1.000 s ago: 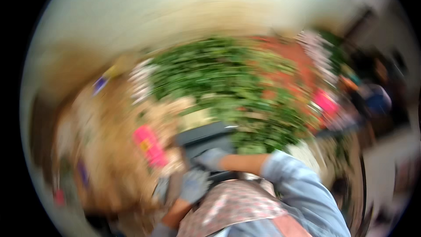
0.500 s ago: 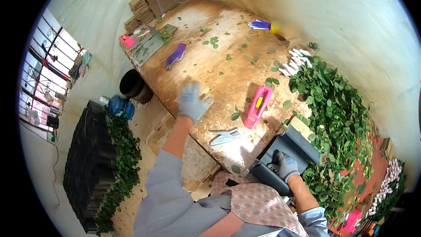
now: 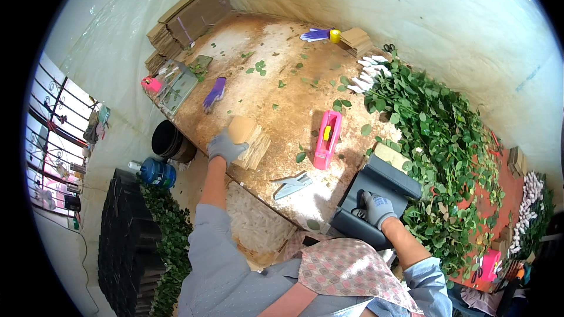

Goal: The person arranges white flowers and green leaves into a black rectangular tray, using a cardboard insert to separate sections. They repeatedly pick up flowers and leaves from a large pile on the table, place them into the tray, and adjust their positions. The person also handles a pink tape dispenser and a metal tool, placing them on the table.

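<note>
My gloved left hand [image 3: 226, 148] is open, fingers apart, touching the left edge of a stack of tan cardboard pieces [image 3: 249, 149] near the table's front. My gloved right hand [image 3: 379, 208] rests inside a dark grey trough-shaped device [image 3: 393, 182], fingers curled; what they hold is unclear. A cream board [image 3: 390, 155] lies at that device's back edge. Between my hands are a pink tape dispenser [image 3: 326, 147] and grey metal shears or cutter [image 3: 291, 186] on the stained wooden table [image 3: 252, 94].
Leafy stems [image 3: 440, 129] with white-wrapped heads cover the right side, over red surface. Purple gloves [image 3: 214, 93], glass panes [image 3: 176, 91] and cardboard piles [image 3: 194, 14] lie farther back. Below left are a black bucket [image 3: 170, 141], blue water jug [image 3: 158, 173] and black crates [image 3: 126, 235].
The blurred view has settled, now angled toward the table. Since half a second ago my left hand has shifted from atop the cardboard stack to its left edge; my right hand stays in the device.
</note>
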A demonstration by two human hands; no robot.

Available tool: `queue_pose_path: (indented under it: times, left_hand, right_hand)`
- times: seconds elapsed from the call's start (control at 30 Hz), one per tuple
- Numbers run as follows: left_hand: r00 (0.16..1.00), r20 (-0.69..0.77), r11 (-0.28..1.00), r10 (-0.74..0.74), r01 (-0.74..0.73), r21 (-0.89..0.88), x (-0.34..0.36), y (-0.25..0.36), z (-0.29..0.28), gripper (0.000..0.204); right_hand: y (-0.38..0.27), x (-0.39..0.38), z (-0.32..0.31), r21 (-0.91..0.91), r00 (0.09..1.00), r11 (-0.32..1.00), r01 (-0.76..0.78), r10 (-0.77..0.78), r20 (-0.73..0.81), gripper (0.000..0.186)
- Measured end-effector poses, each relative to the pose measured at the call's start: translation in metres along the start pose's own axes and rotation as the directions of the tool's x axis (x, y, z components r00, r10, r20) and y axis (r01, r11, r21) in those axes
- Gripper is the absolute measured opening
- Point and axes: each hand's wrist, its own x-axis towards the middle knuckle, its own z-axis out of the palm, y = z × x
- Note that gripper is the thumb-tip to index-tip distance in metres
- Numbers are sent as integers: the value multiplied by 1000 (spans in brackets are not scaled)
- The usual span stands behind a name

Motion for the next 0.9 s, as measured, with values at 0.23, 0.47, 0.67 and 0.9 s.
queue_pose_path:
  times: [0.23, 0.47, 0.67, 0.9]
  left_hand:
    - [978, -205, 984, 38, -72, -162, -22, -10, -28, 108]
    - [863, -445, 496, 239, -503, -708, -50, 42, -34, 77]
    - [862, -95, 87, 498, -159, -983, -119, 138, 53, 40]
    - [324, 393, 365, 860, 145, -919, -147, 218, 184, 37]
  right_hand:
    - [8, 5, 14, 4, 1000, 1000, 17, -17, 8, 42]
    - [19, 0, 17, 66, 993, 996, 64, -57, -102, 53]
    - [10, 0, 8, 130, 995, 990, 59, -48, -87, 44]
    - [19, 5, 20, 201, 999, 979, -33, 36, -12, 37]
